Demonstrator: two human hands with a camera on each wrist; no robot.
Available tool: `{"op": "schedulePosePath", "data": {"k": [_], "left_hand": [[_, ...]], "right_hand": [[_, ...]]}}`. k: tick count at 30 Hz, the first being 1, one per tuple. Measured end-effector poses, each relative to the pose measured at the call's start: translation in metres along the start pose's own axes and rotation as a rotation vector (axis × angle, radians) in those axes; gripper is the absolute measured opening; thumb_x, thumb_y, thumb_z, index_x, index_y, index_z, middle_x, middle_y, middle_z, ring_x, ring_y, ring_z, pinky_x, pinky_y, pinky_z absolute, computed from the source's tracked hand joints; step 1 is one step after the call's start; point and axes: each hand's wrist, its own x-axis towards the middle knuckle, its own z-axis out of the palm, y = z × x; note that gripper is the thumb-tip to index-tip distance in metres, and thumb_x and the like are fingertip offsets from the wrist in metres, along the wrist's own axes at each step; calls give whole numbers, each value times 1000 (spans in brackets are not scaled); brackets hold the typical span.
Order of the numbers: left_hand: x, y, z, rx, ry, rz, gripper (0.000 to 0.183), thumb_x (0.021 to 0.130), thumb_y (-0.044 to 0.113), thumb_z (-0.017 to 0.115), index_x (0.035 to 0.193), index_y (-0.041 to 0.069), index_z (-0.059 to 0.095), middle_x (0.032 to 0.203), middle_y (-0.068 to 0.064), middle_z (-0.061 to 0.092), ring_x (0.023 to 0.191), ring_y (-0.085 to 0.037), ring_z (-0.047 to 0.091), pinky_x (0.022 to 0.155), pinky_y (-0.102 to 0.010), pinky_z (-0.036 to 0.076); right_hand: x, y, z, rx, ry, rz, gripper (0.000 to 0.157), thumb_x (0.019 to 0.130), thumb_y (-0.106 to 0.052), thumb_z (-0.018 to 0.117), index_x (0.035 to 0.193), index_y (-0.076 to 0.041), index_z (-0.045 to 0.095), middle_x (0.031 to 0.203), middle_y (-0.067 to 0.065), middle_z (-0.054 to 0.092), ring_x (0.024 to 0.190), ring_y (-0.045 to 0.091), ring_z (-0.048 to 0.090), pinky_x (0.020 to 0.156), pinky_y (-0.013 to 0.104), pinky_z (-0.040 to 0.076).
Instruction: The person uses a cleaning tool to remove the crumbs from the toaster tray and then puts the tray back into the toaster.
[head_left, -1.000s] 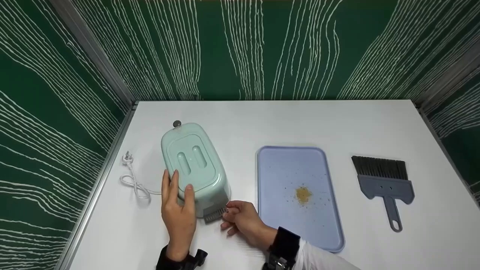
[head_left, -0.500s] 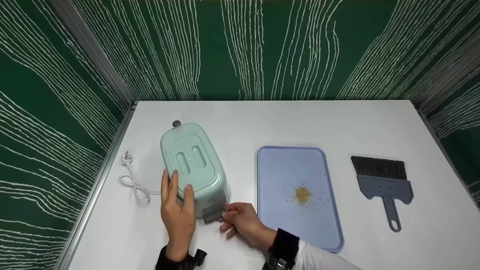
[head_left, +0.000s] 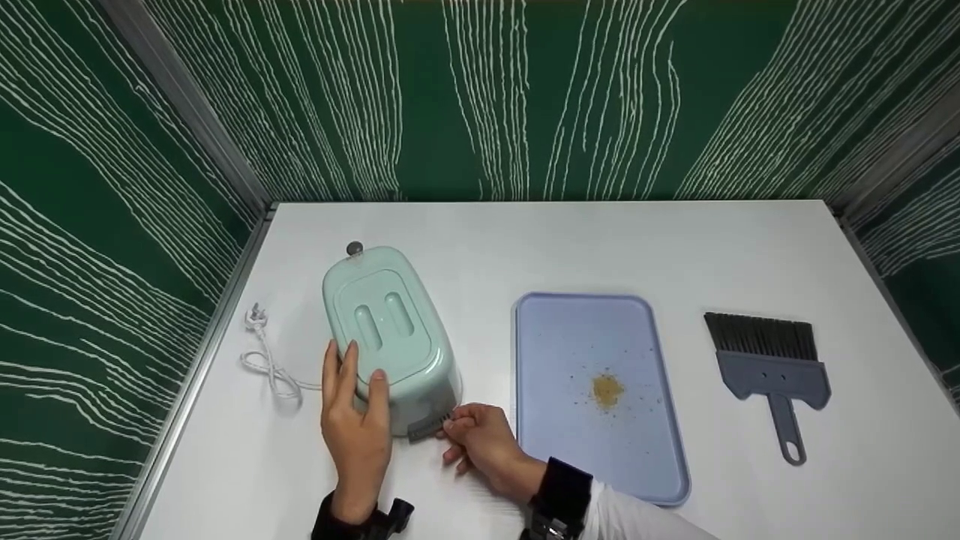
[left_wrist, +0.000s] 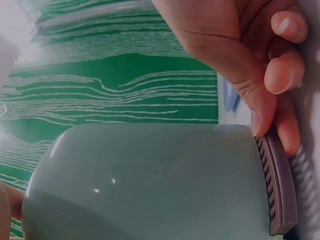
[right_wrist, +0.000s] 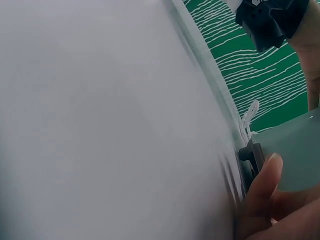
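Note:
A mint-green toaster (head_left: 390, 322) with a lid on top stands left of the middle of the table. My left hand (head_left: 356, 439) rests along its near left side and top edge, fingers extended. At the toaster's bottom near edge is a dark grey ribbed crumb tray (head_left: 426, 428), whose front lies close against the body in the left wrist view. Between thumb and forefinger, my right hand (head_left: 487, 442) pinches the right end of this crumb tray (left_wrist: 280, 185). How far the tray reaches inside is hidden.
A lilac serving tray (head_left: 570, 322) with a small heap of yellow-brown crumbs (head_left: 607, 391) lies right of the toaster. Farther right is a grey hand brush (head_left: 772, 367). The toaster's white cord and plug (head_left: 256, 319) lie to its left.
The crumb tray has shifted slightly inward, toward the toaster, with my right hand pinching it. My left hand stays in place on the toaster.

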Motion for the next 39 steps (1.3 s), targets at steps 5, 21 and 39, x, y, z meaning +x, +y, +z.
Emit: {"op": "schedulePosePath", "data": {"k": [5, 21, 39], "left_hand": [[1, 0, 0, -15, 2, 18, 51, 99, 6, 66, 148, -3, 55, 165, -20, 36, 150, -39, 37, 119, -35, 34], [2, 1, 0, -2, 7, 20, 51, 97, 4, 67, 147, -4, 55, 163, -21, 38, 147, -39, 41, 114, -44, 41], [2, 2, 1, 33, 25, 25, 51, 96, 3, 67, 146, -5, 56, 162, -22, 40, 147, -40, 41, 113, -49, 42]], "right_hand": [[-1, 1, 2, -4, 11, -22, 3, 101, 3, 61, 103, 2, 58, 91, 12, 77, 51, 9, 63, 39, 21, 47], [2, 1, 7, -36, 56, -16, 12, 100, -1, 63, 90, -3, 57, 91, 12, 76, 50, 10, 64, 39, 21, 46], [0, 3, 7, -16, 43, -43, 6, 99, 8, 59, 98, 2, 57, 91, 12, 75, 53, 10, 64, 40, 20, 46]]}}
